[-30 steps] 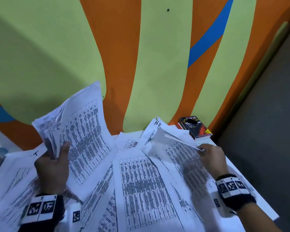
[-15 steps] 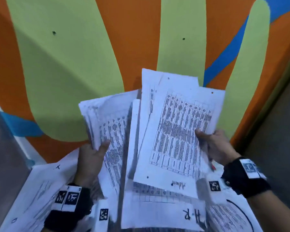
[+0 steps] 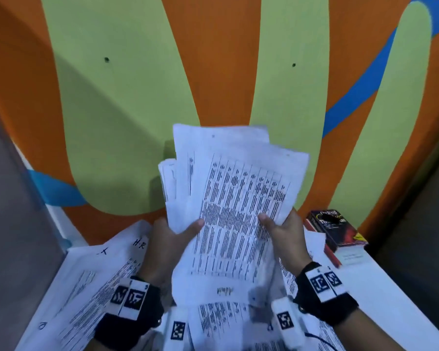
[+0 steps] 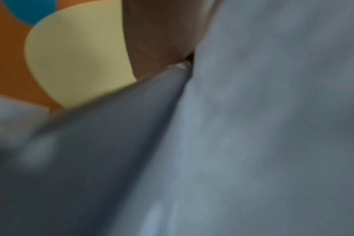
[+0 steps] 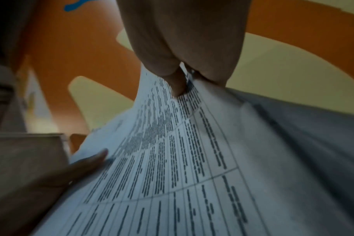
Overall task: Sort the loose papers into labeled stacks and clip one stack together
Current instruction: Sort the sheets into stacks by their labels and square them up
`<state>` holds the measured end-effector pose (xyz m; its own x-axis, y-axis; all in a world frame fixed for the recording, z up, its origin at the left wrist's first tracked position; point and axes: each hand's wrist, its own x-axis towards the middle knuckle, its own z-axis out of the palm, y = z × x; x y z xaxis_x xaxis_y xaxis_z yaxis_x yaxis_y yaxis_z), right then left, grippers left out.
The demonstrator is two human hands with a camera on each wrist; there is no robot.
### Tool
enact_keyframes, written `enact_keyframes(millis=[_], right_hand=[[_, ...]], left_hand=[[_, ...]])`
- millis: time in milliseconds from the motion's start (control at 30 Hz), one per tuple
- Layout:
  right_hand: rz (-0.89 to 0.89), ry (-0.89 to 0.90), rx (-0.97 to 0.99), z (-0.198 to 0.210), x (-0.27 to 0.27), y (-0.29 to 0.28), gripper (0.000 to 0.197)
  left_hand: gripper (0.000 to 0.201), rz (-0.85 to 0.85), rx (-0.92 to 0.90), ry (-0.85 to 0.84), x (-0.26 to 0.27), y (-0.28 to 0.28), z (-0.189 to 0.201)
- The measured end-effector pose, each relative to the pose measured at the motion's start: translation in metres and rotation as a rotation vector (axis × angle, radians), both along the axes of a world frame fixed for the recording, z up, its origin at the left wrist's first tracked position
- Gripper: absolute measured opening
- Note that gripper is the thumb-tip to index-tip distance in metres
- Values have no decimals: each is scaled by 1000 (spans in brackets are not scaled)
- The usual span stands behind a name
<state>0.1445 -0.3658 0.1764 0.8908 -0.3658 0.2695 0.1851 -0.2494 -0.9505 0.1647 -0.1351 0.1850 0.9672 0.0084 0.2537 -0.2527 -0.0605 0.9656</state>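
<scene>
A bundle of printed sheets (image 3: 228, 198) with table text stands upright above the table, held between both hands. My left hand (image 3: 173, 236) grips its left side, thumb across the front. My right hand (image 3: 281, 231) pinches the right edge of the front sheet (image 5: 172, 159), thumb on the print, fingers behind. That sheet bears a handwritten "Admin" label (image 3: 224, 290) near its bottom, upside down. More sheets (image 3: 99, 287) lie spread on the table, one marked "H.R" (image 3: 139, 243). The left wrist view is blurred and shows only paper (image 4: 253, 127) close up.
A dark book (image 3: 336, 229) lies at the table's back right corner, by the wall. The orange, green and blue painted wall (image 3: 137, 97) stands right behind the table (image 3: 380, 282). Grey floor drops away on both sides.
The two held batches have come together into one bundle in front of me. My left hand has moved right to meet the right hand's sheets, and the view has tilted up.
</scene>
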Motion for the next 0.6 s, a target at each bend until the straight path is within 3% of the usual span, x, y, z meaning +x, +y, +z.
enact_keyframes(millis=[67, 167, 333, 400, 600], right_hand=[[-11, -126, -18, 17, -1, 3, 50], [42, -223, -28, 36, 0, 1, 61], [211, -15, -21, 14, -3, -5, 98], [261, 39, 63, -2, -3, -7, 90], [170, -2, -44, -14, 3, -2, 44]], left_hand=[[52, 57, 56, -121, 4, 6, 12], [25, -20, -10, -203, 7, 11, 31], [33, -107, 34, -113, 3, 9, 4], [43, -92, 49, -34, 1, 6, -16], [20, 25, 12, -2, -3, -6, -20]])
